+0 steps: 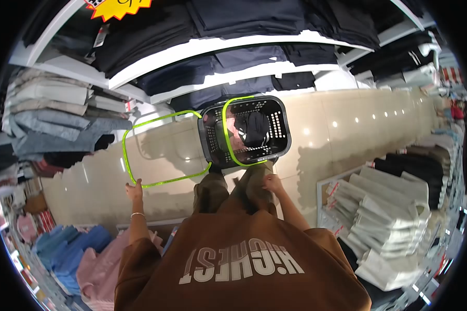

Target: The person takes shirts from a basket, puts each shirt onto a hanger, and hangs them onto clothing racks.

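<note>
My left hand [134, 189], with a bracelet at the wrist, is closed on the near corner of a long lime-green pull handle [176, 182]. The handle reaches out leftward from a black plastic shopping basket [280, 124] with perforated walls, standing on the floor ahead of my legs. A second green handle [226, 129] lies across the basket's opening. Inside are dark folded clothing [256, 128] and a pink piece of cloth [235, 136]. Beside my thigh, my right hand [271, 182] is loosely curled, with nothing visible in it.
White shelves [192, 54] with stacked dark garments run along the front. Grey and light clothes [52, 122] hang at the left. A display of pale garments [384, 217] stands at the right, and pink and blue clothing [101, 267] is at the lower left. Glossy tiles [342, 124] cover the aisle.
</note>
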Action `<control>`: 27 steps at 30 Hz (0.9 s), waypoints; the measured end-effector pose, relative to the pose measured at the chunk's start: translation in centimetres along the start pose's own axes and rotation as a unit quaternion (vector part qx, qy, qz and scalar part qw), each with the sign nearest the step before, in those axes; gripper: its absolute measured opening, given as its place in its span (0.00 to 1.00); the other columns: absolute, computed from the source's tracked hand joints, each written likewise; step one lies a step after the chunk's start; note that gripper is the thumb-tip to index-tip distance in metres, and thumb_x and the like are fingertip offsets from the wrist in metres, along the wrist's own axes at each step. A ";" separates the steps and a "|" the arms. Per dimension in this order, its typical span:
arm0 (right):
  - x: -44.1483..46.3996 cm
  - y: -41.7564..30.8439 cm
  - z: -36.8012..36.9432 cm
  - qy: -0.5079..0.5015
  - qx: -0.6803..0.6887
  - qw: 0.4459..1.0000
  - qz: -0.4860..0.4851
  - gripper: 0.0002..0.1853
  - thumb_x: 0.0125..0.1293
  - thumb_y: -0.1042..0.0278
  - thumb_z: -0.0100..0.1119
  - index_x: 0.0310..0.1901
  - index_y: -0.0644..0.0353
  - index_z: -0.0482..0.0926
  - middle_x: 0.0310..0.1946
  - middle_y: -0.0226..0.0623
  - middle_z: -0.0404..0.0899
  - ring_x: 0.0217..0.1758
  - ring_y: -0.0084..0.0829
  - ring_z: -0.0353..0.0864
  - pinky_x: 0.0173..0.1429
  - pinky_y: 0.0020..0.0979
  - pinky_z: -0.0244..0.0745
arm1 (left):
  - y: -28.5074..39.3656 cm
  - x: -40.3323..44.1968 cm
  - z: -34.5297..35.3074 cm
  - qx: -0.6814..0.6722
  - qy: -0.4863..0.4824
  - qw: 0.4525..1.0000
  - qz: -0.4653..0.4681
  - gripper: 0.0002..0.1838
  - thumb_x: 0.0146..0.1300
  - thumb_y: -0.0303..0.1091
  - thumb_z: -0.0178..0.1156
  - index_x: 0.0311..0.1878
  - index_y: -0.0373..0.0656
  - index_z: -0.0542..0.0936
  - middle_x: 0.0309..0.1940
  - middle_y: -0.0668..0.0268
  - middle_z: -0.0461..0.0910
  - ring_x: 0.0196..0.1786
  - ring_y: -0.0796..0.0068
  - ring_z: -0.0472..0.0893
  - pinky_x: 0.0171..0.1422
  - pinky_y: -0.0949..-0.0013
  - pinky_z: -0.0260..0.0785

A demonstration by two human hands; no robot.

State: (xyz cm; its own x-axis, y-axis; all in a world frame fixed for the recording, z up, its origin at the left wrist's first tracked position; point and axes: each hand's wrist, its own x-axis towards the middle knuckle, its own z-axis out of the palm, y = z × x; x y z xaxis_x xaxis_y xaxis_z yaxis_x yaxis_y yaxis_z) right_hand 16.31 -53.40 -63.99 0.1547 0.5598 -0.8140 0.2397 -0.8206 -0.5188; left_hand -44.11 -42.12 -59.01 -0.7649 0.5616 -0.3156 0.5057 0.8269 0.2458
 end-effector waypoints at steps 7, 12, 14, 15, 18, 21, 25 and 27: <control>-6.1 -1.8 6.8 0.047 0.048 0.998 0.001 0.10 0.57 0.77 0.53 0.40 0.70 0.77 0.30 0.41 0.82 0.28 0.30 0.83 0.31 0.30 0.80 | -2.4 6.6 4.4 0.008 -0.117 0.990 -0.083 0.49 0.39 0.48 0.70 0.64 0.33 0.61 0.58 0.43 0.70 0.61 0.49 0.71 0.67 0.58 0.63; -9.4 0.9 5.9 0.113 0.158 0.978 0.081 0.12 0.52 0.75 0.51 0.38 0.69 0.80 0.27 0.43 0.82 0.26 0.31 0.84 0.27 0.29 0.80 | -3.1 7.1 5.7 0.019 -0.144 0.982 -0.123 0.46 0.39 0.46 0.71 0.61 0.33 0.62 0.57 0.45 0.71 0.60 0.49 0.72 0.66 0.58 0.65; -10.8 0.7 6.4 0.136 0.149 0.969 0.141 0.11 0.54 0.74 0.53 0.37 0.68 0.80 0.26 0.41 0.82 0.26 0.28 0.83 0.27 0.28 0.79 | -3.4 7.4 6.1 0.010 -0.168 0.975 -0.145 0.47 0.41 0.46 0.70 0.62 0.33 0.61 0.59 0.44 0.68 0.62 0.49 0.70 0.67 0.56 0.63; -11.0 0.9 6.9 0.139 0.138 0.969 0.151 0.10 0.54 0.74 0.53 0.36 0.67 0.80 0.26 0.41 0.82 0.26 0.28 0.83 0.27 0.28 0.79 | -3.9 7.6 6.1 0.006 -0.179 0.971 -0.158 0.47 0.41 0.46 0.70 0.63 0.33 0.60 0.60 0.44 0.67 0.63 0.48 0.69 0.67 0.55 0.62; -11.0 1.6 8.6 0.142 0.088 0.972 0.162 0.10 0.54 0.74 0.56 0.37 0.66 0.81 0.26 0.40 0.82 0.25 0.26 0.81 0.30 0.25 0.77 | -6.9 8.6 8.5 -0.088 -0.251 0.953 -0.148 0.49 0.48 0.48 0.65 0.71 0.44 0.52 0.69 0.48 0.55 0.71 0.49 0.56 0.69 0.38 0.51; -10.2 1.2 9.5 0.136 0.028 0.983 0.122 0.11 0.54 0.76 0.58 0.40 0.67 0.78 0.26 0.38 0.80 0.24 0.26 0.79 0.27 0.26 0.75 | -4.8 6.6 6.1 -0.156 -0.395 0.879 -0.218 0.41 0.55 0.49 0.60 0.71 0.51 0.57 0.72 0.56 0.52 0.73 0.52 0.52 0.67 0.32 0.47; -9.8 -1.2 9.5 0.106 0.138 0.979 0.102 0.10 0.55 0.76 0.57 0.40 0.67 0.77 0.27 0.39 0.80 0.25 0.26 0.79 0.28 0.25 0.75 | -5.7 5.2 6.6 -0.193 -0.446 0.855 -0.182 0.28 0.60 0.47 0.56 0.62 0.50 0.68 0.63 0.63 0.66 0.64 0.60 0.67 0.62 0.37 0.55; -10.1 -2.9 9.8 0.085 0.180 0.976 0.088 0.10 0.56 0.76 0.56 0.40 0.67 0.76 0.28 0.39 0.80 0.25 0.26 0.79 0.29 0.25 0.75 | -5.6 2.7 6.6 -0.169 -0.422 0.880 -0.139 0.22 0.61 0.48 0.57 0.55 0.50 0.72 0.47 0.67 0.77 0.49 0.70 0.77 0.51 0.52 0.65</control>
State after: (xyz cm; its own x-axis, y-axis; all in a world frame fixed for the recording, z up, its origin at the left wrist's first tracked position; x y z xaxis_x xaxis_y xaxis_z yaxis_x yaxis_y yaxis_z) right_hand 4.63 -57.83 -56.85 0.3265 0.3918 -0.8602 -0.1522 -0.8764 -0.4570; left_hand -46.39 -44.99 -67.30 -0.1994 0.2789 -0.9394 0.0888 0.9599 0.2661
